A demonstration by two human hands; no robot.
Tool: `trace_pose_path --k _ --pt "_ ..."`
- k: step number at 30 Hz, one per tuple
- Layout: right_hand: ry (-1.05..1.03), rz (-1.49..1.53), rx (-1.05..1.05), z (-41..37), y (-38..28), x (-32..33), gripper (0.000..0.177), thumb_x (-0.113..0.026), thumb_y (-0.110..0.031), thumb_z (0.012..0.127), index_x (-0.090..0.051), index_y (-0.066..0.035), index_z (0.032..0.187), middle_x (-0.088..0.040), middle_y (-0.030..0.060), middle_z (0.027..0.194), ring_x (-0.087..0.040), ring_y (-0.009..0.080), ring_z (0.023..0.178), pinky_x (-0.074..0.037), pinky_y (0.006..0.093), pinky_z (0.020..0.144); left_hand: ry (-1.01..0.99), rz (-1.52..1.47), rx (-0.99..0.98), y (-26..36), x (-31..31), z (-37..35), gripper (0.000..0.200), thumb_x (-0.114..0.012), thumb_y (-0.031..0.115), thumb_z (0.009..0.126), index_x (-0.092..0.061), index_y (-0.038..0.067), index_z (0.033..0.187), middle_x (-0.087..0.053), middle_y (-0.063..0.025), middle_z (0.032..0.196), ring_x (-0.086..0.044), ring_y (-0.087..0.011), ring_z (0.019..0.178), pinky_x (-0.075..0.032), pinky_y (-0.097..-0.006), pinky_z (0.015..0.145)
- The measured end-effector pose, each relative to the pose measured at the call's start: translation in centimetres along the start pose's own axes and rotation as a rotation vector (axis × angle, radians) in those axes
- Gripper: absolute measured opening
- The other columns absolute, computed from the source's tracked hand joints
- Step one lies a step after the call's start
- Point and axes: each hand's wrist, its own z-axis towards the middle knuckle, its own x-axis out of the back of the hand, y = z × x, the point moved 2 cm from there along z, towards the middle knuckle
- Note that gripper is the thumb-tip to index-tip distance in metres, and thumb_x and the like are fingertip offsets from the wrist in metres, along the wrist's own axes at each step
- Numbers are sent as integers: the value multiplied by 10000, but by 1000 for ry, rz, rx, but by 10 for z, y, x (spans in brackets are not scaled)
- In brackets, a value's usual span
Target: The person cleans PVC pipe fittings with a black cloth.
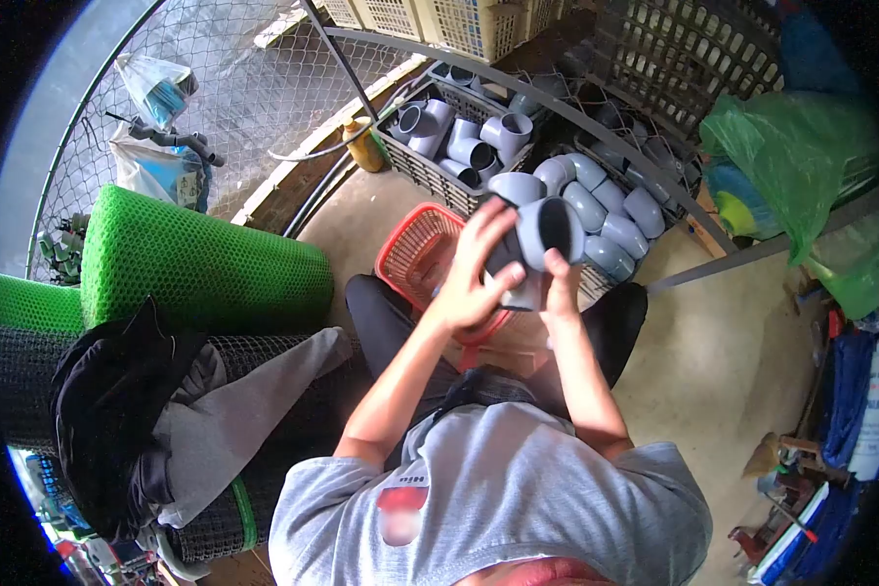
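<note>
A grey plastic pipe tee (529, 223) is raised in front of me, above my lap, with one dark round mouth facing right. My left hand (475, 278) grips its left side, fingers over the top and thumb below. On the lower right, my right hand (560, 285) is closed on the same fitting, its thumb near the open mouth; its other fingers are mostly hidden. Just beyond lies a pile of grey pipe elbows (586, 209). A red plastic basket (397, 252) sits between my knees, partly covered by my left hand and arm.
A dark crate (422, 174) of grey tees stands ahead, beside a yellow bottle (364, 146). Green mesh rolls (200, 259) and a dark jacket (107, 430) are at left. A metal bar (698, 271) crosses at right, below green plastic sheeting (791, 166). Wire fencing (254, 88) rises behind.
</note>
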Motion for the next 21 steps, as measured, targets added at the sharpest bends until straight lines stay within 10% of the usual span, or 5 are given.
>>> trace_pose_path --k 3,7,11,18,21 --pt "-87 -64 61 -8 -11 -22 829 -846 -326 769 -483 0 1440 -583 95 1339 -564 219 1233 -442 372 1078 119 -594 394 -33 1 12 829 -648 405 964 -240 110 1623 -319 -190 1614 -347 -361 1474 -288 -429 1212" --pt "-92 -227 154 1 -15 -26 809 -849 -328 776 -497 2 1425 -595 93 1321 -573 213 1210 -455 369 1056 104 -1202 875 -55 -20 -17 703 -553 538 1009 -387 116 1546 -506 -114 1478 -562 -219 1280 -476 -377 1078" --pt "6 15 13 14 3 2 744 -824 -383 824 -522 -8 1392 -612 92 1292 -607 215 1148 -493 380 997 294 -1114 715 -32 -30 -40 683 -635 431 1001 -405 98 1552 -583 -110 1376 -580 -221 1239 -463 -358 1070" --pt "205 28 -202 16 14 0 668 -778 -401 885 -536 -42 1393 -614 78 1289 -601 204 1159 -502 384 986 36 137 193 7 8 -41 755 -797 140 842 -473 110 1522 -501 -261 1498 -486 -379 1412 -406 -412 1142" --pt "163 -42 -237 5 24 -1 611 -749 -374 932 -517 -75 1412 -593 66 1340 -598 196 1149 -510 382 988 138 122 235 -13 19 -40 634 -604 -106 794 -587 58 1406 -631 -217 1361 -579 -328 1331 -436 -385 1119"
